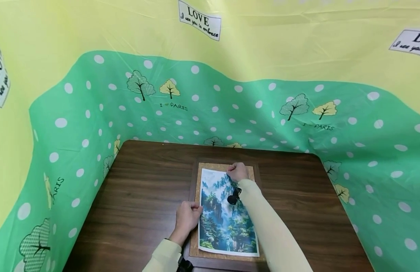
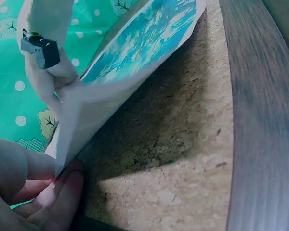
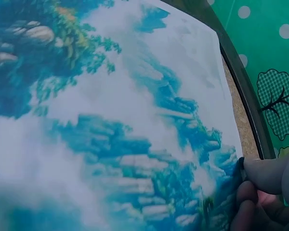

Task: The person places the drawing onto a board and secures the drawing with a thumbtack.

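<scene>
A printed landscape picture (image 1: 216,219), with blue-green mountains, mist and trees, lies over a cork board (image 2: 183,192) in a dark wooden frame (image 2: 265,120). My left hand (image 1: 188,216) pinches the paper's left edge between thumb and fingers. In the left wrist view, the paper bows up off the cork and its white back shows. My right hand (image 1: 237,172) pinches the paper's top edge towards the right corner, seen at the lower right of the right wrist view. A small dark spot shows at the right thumb's tip.
The framed board rests on a dark brown wooden table (image 1: 145,181). Around its back and sides hangs a green and yellow cloth (image 1: 216,109) with white dots and trees. A black wrist camera (image 1: 233,198) on the right arm overlaps the picture in the head view.
</scene>
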### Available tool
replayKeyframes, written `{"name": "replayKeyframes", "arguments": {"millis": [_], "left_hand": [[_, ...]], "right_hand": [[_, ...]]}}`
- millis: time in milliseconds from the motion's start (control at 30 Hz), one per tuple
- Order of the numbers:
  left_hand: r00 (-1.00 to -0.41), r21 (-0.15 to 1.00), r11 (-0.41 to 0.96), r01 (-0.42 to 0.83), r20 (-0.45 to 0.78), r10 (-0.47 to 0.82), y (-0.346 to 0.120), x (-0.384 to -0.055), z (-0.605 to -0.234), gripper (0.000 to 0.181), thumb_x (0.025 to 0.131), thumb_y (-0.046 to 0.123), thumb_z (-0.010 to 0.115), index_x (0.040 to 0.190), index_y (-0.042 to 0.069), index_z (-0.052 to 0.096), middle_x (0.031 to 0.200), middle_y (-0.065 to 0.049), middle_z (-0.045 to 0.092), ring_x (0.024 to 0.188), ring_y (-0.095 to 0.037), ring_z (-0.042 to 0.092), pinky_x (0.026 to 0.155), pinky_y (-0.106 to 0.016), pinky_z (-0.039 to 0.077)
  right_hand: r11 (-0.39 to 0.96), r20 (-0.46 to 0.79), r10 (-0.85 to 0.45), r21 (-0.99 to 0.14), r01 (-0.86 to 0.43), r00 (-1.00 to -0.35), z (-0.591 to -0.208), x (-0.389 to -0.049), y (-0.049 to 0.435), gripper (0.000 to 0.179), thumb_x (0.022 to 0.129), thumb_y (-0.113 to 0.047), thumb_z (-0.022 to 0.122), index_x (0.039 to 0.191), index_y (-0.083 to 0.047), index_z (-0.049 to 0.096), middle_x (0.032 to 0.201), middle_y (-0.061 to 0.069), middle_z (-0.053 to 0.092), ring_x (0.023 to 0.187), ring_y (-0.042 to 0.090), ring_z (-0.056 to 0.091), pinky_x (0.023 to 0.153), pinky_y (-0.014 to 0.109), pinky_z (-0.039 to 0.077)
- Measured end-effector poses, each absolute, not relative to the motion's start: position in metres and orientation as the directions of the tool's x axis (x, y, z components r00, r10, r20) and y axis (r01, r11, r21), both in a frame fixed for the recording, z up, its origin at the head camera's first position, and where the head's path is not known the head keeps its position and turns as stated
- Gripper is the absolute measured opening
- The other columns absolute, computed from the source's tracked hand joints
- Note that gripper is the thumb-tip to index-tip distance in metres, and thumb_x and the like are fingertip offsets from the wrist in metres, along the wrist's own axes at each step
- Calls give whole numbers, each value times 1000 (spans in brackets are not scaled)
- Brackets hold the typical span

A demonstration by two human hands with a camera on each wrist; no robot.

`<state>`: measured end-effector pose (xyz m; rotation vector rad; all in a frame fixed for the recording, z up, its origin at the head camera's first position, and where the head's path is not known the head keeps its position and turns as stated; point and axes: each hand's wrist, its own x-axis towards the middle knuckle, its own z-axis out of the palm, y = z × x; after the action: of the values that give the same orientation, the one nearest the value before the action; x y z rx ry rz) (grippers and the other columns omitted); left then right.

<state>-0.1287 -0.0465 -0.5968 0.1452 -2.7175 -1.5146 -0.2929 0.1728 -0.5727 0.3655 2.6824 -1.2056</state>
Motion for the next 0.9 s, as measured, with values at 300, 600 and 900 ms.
{"name": "replayKeyframes", "arguments": {"millis": [300, 600, 900], "left_hand": [[-996, 823, 566, -37, 14, -86, -48, -136, -596, 14, 90, 9, 81, 79, 8, 73, 65, 3, 64, 57, -8, 55, 58, -31, 50], [-995, 772, 635, -4, 59, -78, -51, -136, -594, 11, 90, 10, 81, 83, 7, 74, 68, 2, 67, 58, -7, 58, 55, -28, 52], [-953, 662, 735, 145, 292, -74, -75, -145, -598, 10, 89, 17, 82, 90, 8, 77, 73, 2, 71, 64, -16, 66, 62, -37, 55]], "right_hand": [[665, -168, 48, -730, 157, -985, -567, -280, 187, 14, 104, -18, 68, 108, -4, 70, 101, 14, 68, 86, 27, 62, 76, 39, 55], [690, 58, -86, -717, -101, -995, -556, -248, 204, 23, 105, -22, 66, 119, -4, 71, 102, 8, 69, 91, 24, 64, 86, 45, 56], [742, 212, -95, -636, -211, -973, -554, -205, 231, 41, 106, -34, 65, 132, -2, 66, 129, 17, 66, 118, 38, 63, 98, 58, 53]]}}
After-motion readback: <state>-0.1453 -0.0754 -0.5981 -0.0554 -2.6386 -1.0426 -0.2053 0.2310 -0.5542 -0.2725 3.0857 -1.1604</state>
